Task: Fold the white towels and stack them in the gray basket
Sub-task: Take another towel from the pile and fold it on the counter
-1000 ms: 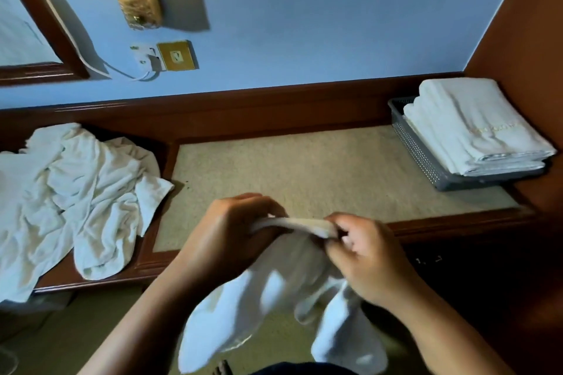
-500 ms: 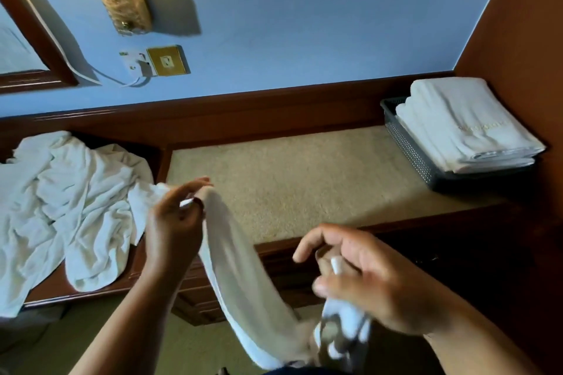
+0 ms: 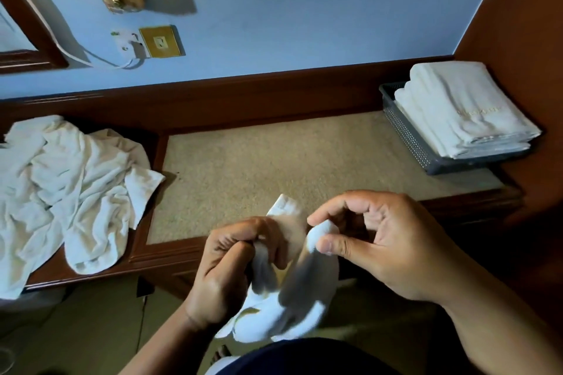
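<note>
Hard to see: white towel (image 3: 292, 307), its hanging folds blurred.
Left hand (image 3: 231, 265): grip fisted round one end.
Right hand (image 3: 374, 246): grip pinching the other end, thumb against forefinger.

Loose towels (image 3: 70, 192) lie heaped at the left end of the table (image 3: 274, 167); the basket (image 3: 408, 137) sits at the right end, folded towels (image 3: 463, 113) stacked in it. Before the near edge, my left grip (image 3: 234, 265) and right grip (image 3: 380, 246) share one towel (image 3: 292, 298).

Left hand (image 3: 231, 268) neared right hand (image 3: 380, 246), towel (image 3: 292, 313) bunched
</note>
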Demonstrator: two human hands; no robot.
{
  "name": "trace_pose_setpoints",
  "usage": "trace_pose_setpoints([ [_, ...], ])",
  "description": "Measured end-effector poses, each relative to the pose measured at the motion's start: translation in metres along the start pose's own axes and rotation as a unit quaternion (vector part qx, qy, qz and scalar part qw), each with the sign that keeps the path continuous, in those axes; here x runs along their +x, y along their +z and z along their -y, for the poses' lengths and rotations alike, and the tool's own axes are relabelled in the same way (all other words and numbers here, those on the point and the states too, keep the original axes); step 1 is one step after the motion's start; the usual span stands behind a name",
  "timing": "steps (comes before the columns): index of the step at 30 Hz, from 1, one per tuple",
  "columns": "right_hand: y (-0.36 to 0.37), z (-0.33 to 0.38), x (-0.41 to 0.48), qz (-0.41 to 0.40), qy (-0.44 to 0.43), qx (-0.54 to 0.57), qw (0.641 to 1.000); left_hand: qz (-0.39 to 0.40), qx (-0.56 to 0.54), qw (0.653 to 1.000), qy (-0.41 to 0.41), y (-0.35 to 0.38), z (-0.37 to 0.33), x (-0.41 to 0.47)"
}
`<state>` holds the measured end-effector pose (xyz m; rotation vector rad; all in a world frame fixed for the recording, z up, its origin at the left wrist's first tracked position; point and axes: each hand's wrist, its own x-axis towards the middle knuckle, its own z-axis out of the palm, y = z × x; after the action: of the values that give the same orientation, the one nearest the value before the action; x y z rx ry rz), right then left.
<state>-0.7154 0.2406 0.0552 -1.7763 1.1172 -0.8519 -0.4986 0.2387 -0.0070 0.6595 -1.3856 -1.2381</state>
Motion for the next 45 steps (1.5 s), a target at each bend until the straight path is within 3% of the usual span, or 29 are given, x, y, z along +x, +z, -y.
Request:
trace_pose_setpoints([
  [6, 0.006, -0.005, 0.009, -0.046, -0.072, -0.100, 0.991, 0.076, 0.065, 0.994, 0.033, 0.001, -0.006, 0.001],
  [11, 0.005, -0.008, 0.010, 0.012, -0.023, 0.019, 0.999, 0.151, 0.127, 0.979, 0.055, 0.001, -0.017, 0.007],
  [15, 0.010, -0.012, 0.009, -0.048, -0.044, 0.021, 0.998, 0.181, 0.180, 0.963, 0.087, -0.002, -0.021, 0.011],
  [18, 0.010, -0.012, 0.007, -0.097, -0.093, 0.003, 0.991, 0.138, 0.216, 0.960, 0.111, -0.008, -0.019, 0.006],
  [21, 0.010, -0.012, 0.008, -0.127, -0.109, -0.010, 0.986, 0.021, 0.196, 0.975, 0.103, -0.006, -0.007, -0.004],
  [24, 0.009, -0.013, 0.010, -0.148, -0.130, -0.027, 0.980, -0.066, 0.170, 0.982, 0.047, 0.007, 0.009, -0.006],
  [26, 0.008, -0.011, 0.011, -0.144, -0.142, -0.037, 0.979, -0.042, 0.157, 0.987, -0.007, 0.011, 0.018, -0.006],
  [28, 0.008, -0.008, 0.012, -0.127, -0.154, -0.054, 0.978, -0.016, 0.225, 0.974, -0.016, 0.012, 0.027, -0.007],
  [32, 0.006, -0.008, 0.016, -0.105, -0.177, -0.085, 0.975, -0.067, 0.293, 0.954, -0.013, 0.013, 0.040, -0.006],
  [34, 0.006, -0.009, 0.016, -0.105, -0.191, -0.088, 0.972, -0.065, 0.350, 0.933, -0.047, 0.007, 0.054, -0.002],
  [38, 0.003, -0.005, 0.015, -0.153, -0.214, -0.090, 0.961, -0.056, 0.450, 0.868, -0.202, -0.034, 0.109, -0.007],
  [42, -0.029, -0.030, 0.019, -0.278, -0.124, -0.058, 0.951, -0.099, 0.530, 0.767, -0.349, -0.108, 0.146, -0.034],
  [45, -0.062, -0.079, 0.011, -0.330, -0.049, -0.061, 0.941, -0.086, 0.609, 0.655, -0.439, -0.172, 0.144, -0.056],
])
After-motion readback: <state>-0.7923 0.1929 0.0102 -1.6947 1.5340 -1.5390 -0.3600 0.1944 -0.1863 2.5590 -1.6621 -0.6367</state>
